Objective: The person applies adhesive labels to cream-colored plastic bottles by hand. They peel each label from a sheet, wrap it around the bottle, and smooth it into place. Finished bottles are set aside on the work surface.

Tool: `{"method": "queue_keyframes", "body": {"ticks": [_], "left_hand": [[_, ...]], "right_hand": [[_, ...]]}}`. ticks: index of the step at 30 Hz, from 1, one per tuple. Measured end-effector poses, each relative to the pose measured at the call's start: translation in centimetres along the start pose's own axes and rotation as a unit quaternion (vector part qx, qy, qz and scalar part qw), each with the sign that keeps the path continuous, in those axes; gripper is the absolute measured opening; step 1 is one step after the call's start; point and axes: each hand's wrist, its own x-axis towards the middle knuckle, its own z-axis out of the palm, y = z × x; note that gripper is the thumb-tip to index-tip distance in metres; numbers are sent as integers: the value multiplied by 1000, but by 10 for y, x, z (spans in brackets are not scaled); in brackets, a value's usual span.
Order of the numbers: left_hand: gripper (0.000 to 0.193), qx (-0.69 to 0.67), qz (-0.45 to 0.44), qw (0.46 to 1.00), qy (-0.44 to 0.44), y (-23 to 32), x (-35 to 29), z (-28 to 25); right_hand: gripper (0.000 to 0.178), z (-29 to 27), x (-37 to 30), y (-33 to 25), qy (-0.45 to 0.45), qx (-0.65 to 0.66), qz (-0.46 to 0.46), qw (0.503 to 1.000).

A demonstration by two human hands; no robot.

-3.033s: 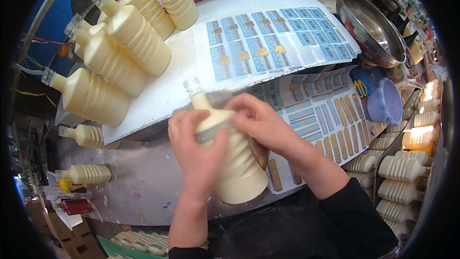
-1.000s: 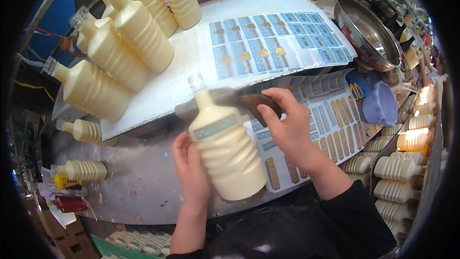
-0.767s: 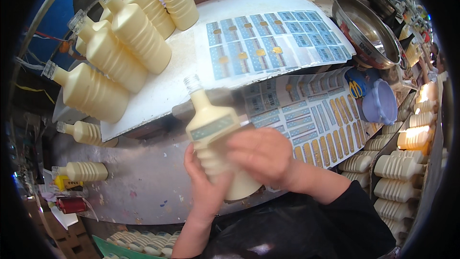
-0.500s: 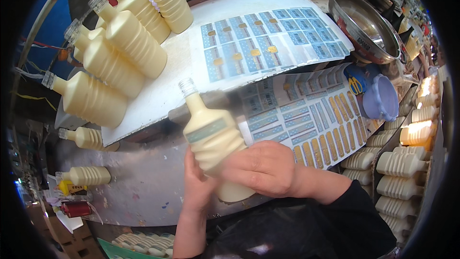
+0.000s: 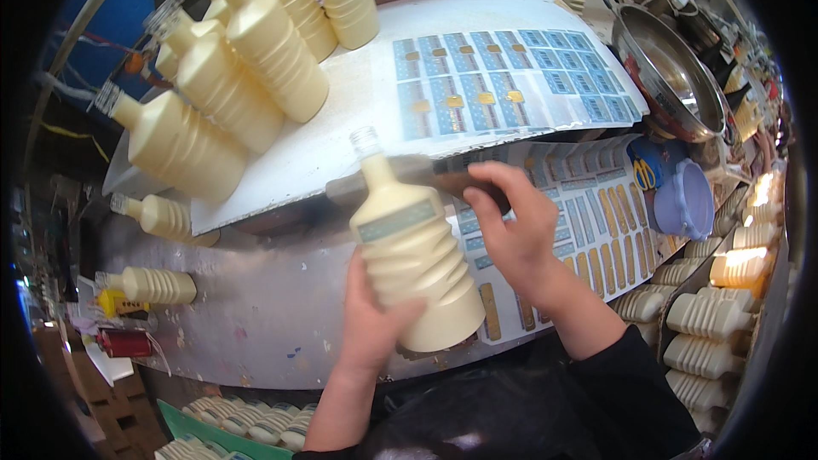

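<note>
The left hand (image 5: 375, 324) is curled around the lower left side of a cream ribbed bottle (image 5: 417, 285), thumb across its front, the other fingers mostly hidden behind it. The bottle slants away from that hand, its clear threaded neck farthest off and a pale blue label strip (image 5: 394, 221) across its shoulder; whether its base touches the table (image 5: 256, 307) cannot be told. To the right of the bottle and apart from it, the right hand (image 5: 520, 226) is half closed, thumb and forefinger gripping a dark brown piece (image 5: 456, 181), somewhat blurred. Beneath and to the right of this hand lies a sheet of blue and gold stickers (image 5: 588, 221); beyond it, a blue sticker sheet (image 5: 511, 77) lies on a raised white board (image 5: 354, 89). Farther right of the right hand are yellow-handled scissors (image 5: 643, 173), a lilac tub (image 5: 686, 200) and, farther off, a metal pan (image 5: 669, 68). Beyond the left hand, to its left, a group of larger-looking cream bottles (image 5: 281, 51) stands on the board.
</note>
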Motion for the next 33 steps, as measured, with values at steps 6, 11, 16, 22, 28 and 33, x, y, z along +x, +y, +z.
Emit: {"method": "queue_keyframes", "body": {"ticks": [6,11,16,22,28,33], "left_hand": [[91,174,56,980,75,8,-6,17],[81,223,74,968,84,25,-5,33],[84,253,128,955,93,13,-6,25],[72,303,183,932,76,12,0,22],[71,391,189,900,28,-1,6,15],[98,207,99,972,53,2,-3,13]], "right_hand": [[30,-5,-9,-28,-88,5,-251,964],[29,-5,5,-44,-126,-55,-315,939],[28,0,14,-59,-105,-119,-336,928],[34,9,7,-78,-181,-124,-377,900],[34,13,9,-97,-284,-159,-325,888],[20,11,34,-80,-202,-30,-78,976]]}}
